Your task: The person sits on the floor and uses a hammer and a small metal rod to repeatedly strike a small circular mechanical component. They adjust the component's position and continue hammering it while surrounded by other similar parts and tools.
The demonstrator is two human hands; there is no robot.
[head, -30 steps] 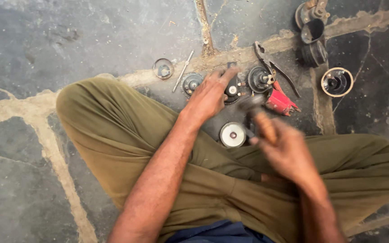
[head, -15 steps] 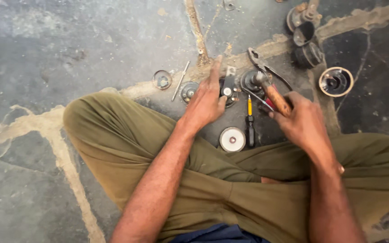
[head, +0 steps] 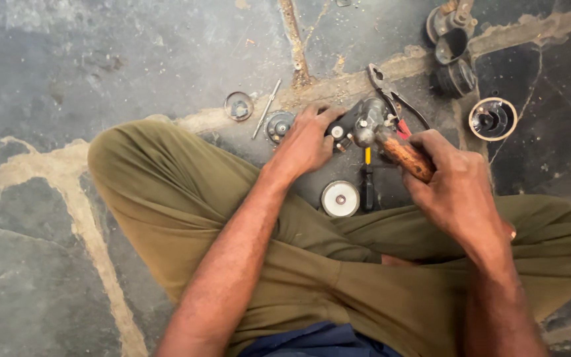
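Right hand (head: 454, 182) fist closed round wooden handle of hammer (head: 391, 142), metal head down on small dark part (head: 346, 125). Left hand (head: 305, 142) flat over same part, fingers curled on its edge, pinning it to stone floor (head: 67, 79). Part sits just ahead of crossed legs in olive trousers (head: 186, 198). Round silver disc (head: 340, 198) and screwdriver (head: 367, 182) lie near knees. Pliers (head: 391, 96) beyond hammer head.
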